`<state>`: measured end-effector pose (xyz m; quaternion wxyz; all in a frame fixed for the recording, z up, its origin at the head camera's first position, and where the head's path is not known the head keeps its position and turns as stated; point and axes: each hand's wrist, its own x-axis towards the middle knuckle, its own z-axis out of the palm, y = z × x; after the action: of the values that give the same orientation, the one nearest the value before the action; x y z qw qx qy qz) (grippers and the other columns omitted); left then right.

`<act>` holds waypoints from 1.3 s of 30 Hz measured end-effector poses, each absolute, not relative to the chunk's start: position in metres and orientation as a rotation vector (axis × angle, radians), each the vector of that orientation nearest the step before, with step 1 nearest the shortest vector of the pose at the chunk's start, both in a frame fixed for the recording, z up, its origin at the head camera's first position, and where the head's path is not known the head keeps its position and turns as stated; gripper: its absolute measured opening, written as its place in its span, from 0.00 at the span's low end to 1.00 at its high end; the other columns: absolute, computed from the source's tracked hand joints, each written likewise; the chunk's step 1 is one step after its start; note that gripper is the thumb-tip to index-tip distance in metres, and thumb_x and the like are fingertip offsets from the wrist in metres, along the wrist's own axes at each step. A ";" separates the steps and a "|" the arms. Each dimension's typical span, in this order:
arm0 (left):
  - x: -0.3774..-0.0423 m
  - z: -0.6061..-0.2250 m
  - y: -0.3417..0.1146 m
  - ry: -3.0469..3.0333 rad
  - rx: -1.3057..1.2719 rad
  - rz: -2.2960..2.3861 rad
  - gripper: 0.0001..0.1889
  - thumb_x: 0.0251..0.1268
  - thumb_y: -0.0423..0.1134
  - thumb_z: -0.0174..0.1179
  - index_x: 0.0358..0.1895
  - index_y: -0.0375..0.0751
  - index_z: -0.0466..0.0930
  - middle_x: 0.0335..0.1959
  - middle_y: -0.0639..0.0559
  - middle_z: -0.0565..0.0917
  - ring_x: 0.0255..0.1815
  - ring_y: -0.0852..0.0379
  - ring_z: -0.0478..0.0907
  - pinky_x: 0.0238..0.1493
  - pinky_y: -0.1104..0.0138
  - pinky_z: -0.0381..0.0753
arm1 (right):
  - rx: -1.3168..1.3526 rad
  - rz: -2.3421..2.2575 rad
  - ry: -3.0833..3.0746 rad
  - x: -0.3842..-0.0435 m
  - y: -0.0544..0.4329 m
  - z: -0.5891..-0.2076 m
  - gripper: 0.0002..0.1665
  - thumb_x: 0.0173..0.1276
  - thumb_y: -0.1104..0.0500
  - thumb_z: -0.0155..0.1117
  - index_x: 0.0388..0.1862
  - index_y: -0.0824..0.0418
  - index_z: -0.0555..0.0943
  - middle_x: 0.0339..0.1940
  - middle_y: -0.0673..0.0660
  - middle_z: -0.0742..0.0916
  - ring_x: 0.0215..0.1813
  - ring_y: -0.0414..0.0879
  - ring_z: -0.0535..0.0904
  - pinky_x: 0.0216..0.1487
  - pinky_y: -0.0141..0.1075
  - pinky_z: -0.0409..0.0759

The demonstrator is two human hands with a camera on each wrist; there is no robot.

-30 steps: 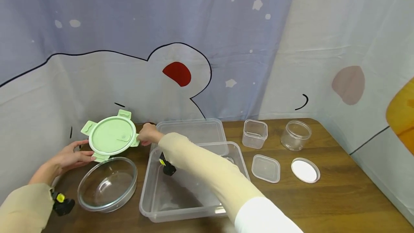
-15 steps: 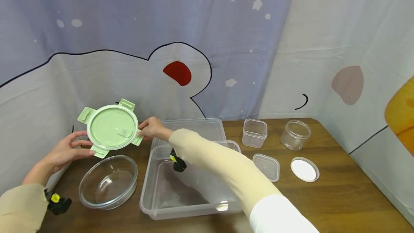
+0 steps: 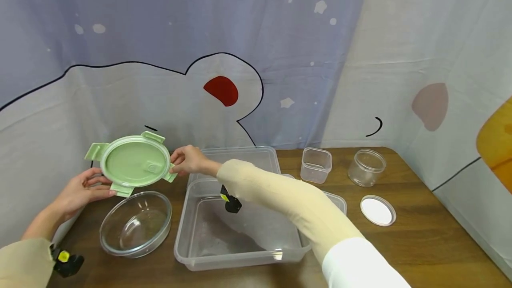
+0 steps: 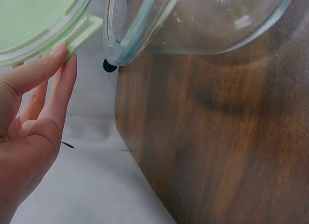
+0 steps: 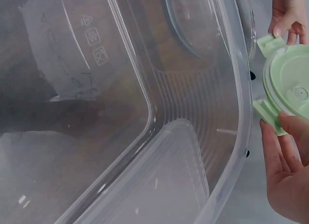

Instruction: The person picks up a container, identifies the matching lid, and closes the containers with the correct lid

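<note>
Head view: green lid [image 3: 136, 163], one, tilted, held up towards the desk's [image 3: 424, 239] far left corner; over or behind the glass bowl [image 3: 134, 252], unclear which. Left hand [image 3: 80, 192] pinches one tab, right hand [image 3: 190, 160] another. Judged light, fairly stiff, smooth; tabs the surest hold.

Left wrist: lid cropped at the frame; gap to bowl hard to judge.

Right wrist: both hands on tabs; lid and right hand cut off.

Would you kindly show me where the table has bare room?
Bare table lies between the right sleeve and the right edge, in front of the round lid; the glass bowl, plastic tub and held green lid crowd the left.
</note>
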<state>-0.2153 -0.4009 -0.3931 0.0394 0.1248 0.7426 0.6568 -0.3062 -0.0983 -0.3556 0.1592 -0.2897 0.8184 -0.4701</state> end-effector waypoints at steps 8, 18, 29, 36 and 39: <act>-0.213 -0.393 -0.396 2.503 0.409 1.863 0.27 0.57 0.17 0.57 0.46 0.60 0.73 0.35 0.67 0.86 0.36 0.72 0.84 0.36 0.79 0.81 | -0.963 -1.274 2.503 -0.300 -0.095 -0.358 0.09 0.58 0.66 0.71 0.38 0.65 0.83 0.36 0.58 0.89 0.34 0.43 0.86 0.32 0.25 0.82; -0.201 -0.391 -0.398 2.827 0.420 1.589 0.19 0.56 0.23 0.64 0.42 0.55 0.85 0.33 0.74 0.85 0.34 0.75 0.81 0.33 0.79 0.79 | -1.130 -1.174 2.587 -0.294 -0.095 -0.367 0.05 0.59 0.64 0.71 0.35 0.60 0.85 0.33 0.53 0.90 0.29 0.30 0.81 0.35 0.16 0.74; -0.190 -0.398 -0.398 2.918 0.597 1.535 0.08 0.52 0.19 0.64 0.34 0.31 0.86 0.34 0.71 0.87 0.39 0.77 0.81 0.38 0.82 0.77 | -1.322 -1.086 2.512 -0.288 -0.095 -0.369 0.05 0.60 0.70 0.67 0.33 0.62 0.86 0.37 0.54 0.90 0.38 0.35 0.86 0.38 0.15 0.76; -0.189 -0.405 -0.400 2.751 0.559 1.657 0.14 0.52 0.16 0.61 0.39 0.35 0.86 0.35 0.67 0.88 0.37 0.73 0.84 0.36 0.80 0.81 | -1.366 -0.972 2.533 -0.285 -0.094 -0.372 0.08 0.57 0.70 0.69 0.32 0.58 0.88 0.37 0.49 0.90 0.37 0.29 0.84 0.39 0.13 0.75; -0.189 -0.408 -0.400 2.709 0.574 1.699 0.16 0.51 0.15 0.61 0.39 0.36 0.86 0.35 0.66 0.88 0.37 0.72 0.84 0.37 0.79 0.82 | -1.375 -0.956 2.529 -0.284 -0.094 -0.373 0.08 0.56 0.70 0.70 0.32 0.58 0.88 0.37 0.49 0.90 0.38 0.29 0.84 0.39 0.13 0.75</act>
<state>-0.1895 -0.4003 -0.4082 -0.0539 0.1765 0.8326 0.5222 -0.2835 -0.0941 -0.3732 0.0542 -0.4528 0.8324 -0.3147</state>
